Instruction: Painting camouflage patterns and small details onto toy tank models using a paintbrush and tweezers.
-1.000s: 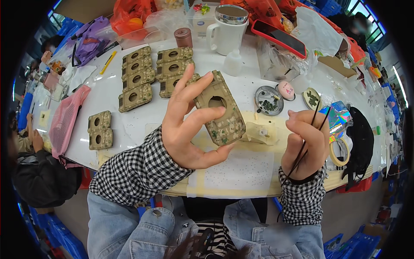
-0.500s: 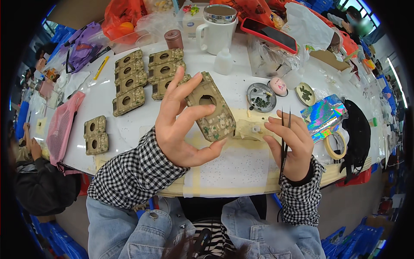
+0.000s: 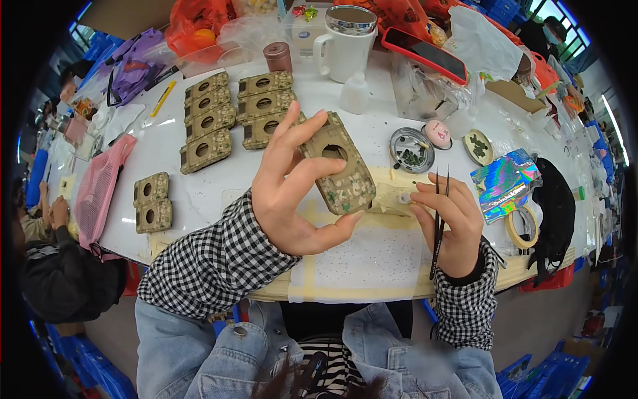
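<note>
Raised over the near middle of the table, a camouflage-painted model tank hull (image 3: 347,179) is held in my left hand (image 3: 286,193). Its thumb and fingers grip the hull's edges, and one fingertip lies by the round hole in the top. My right hand (image 3: 458,223) has a pair of dark tweezers (image 3: 439,233) between its fingers, pointing up and away from me. The thumb and index fingertips of that hand are close to a small white nozzle-like piece (image 3: 403,198) on a yellowish taped block (image 3: 384,199); whether they touch it I cannot tell.
Several similar hulls (image 3: 206,149) stand in rows at left. Beyond my right hand are a round dish (image 3: 412,150) of small dark green parts, a lid (image 3: 478,147) with green bits, and a tape roll (image 3: 522,227). A white mug (image 3: 349,50) and a phone (image 3: 425,53) sit farther back.
The view has shifted slightly, so the table's things appear a little to the right. My right fingertips are closer to the small white piece. Both holds are the same.
</note>
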Available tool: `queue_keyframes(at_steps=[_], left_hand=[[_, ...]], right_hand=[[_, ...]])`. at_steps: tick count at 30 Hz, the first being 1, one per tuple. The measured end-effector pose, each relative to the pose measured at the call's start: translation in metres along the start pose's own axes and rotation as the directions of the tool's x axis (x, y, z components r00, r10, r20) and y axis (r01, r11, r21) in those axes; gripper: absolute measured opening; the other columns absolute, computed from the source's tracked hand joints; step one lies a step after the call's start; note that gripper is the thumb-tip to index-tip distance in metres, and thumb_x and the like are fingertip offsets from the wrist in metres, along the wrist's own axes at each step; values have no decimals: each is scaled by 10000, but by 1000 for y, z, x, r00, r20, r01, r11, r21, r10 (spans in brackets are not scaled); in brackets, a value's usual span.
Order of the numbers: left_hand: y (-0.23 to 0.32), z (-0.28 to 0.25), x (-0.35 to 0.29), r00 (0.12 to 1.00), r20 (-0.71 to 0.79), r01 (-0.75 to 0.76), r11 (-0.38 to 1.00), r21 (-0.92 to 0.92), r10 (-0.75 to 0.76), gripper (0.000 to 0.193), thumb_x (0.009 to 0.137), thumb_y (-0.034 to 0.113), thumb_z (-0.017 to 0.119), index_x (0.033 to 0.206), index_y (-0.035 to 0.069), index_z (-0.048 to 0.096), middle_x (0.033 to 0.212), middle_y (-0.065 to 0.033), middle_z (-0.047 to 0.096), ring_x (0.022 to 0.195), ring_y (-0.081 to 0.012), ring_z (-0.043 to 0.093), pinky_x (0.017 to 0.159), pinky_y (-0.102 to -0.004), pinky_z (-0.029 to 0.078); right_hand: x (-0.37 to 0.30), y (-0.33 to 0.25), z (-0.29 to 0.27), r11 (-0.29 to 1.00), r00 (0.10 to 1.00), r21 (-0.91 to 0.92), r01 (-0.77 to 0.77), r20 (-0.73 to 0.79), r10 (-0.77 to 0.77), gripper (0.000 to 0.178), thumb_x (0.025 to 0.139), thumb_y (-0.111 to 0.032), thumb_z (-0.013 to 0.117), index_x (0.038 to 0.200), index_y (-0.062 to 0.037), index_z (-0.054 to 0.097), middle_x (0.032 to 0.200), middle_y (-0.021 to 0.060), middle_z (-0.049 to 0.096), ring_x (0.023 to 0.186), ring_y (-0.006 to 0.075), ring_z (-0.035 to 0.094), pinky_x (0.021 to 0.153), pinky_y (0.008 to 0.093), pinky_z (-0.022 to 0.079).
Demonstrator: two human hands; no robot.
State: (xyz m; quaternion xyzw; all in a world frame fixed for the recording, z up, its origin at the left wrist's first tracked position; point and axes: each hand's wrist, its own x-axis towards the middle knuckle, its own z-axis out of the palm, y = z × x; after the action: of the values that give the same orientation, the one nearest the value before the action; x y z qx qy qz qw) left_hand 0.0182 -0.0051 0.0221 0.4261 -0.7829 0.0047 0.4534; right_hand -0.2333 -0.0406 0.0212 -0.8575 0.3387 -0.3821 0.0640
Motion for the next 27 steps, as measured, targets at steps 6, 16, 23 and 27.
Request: queue_keyframes(at_steps=[6,16,23,27], left_hand=[[2,-1,-1,1000,5,8,1000,-26,-8,494,578,188,779,1004,38,579,1337,-287,404,1311,-494,298,1040,-545,297],[8,-1,0,1000,-16,17,999,-39,-18,510,563,211,820,990,42,599,1296,-282,423,1264,-528,336,896,-483,472],[9,-3,-1,999,-8,43,998,-37,-44,501,559,203,822,980,40,605,1301,-276,424,1269,-517,339,868,-460,494],[8,-2,-1,999,-18,45,997,-58,-46,500,556,201,825,977,40,607,1304,-271,424,1270,-514,340,828,-434,520]], right_hand=[[-3,-21,-19,949,955,293,-118,-229,190,160,807,68,598,961,26,609,938,170,651,916,248,623,827,329,469],[12,-46,7,687,979,701,-192,84,187,106,899,-13,559,997,26,566,959,134,654,891,167,611,811,278,463],[8,-49,13,679,973,703,-210,86,213,99,905,-30,557,989,22,565,959,138,659,876,165,608,801,282,464],[8,-48,15,688,973,695,-209,76,218,98,894,-17,566,984,20,570,953,141,660,870,179,609,797,289,467]])
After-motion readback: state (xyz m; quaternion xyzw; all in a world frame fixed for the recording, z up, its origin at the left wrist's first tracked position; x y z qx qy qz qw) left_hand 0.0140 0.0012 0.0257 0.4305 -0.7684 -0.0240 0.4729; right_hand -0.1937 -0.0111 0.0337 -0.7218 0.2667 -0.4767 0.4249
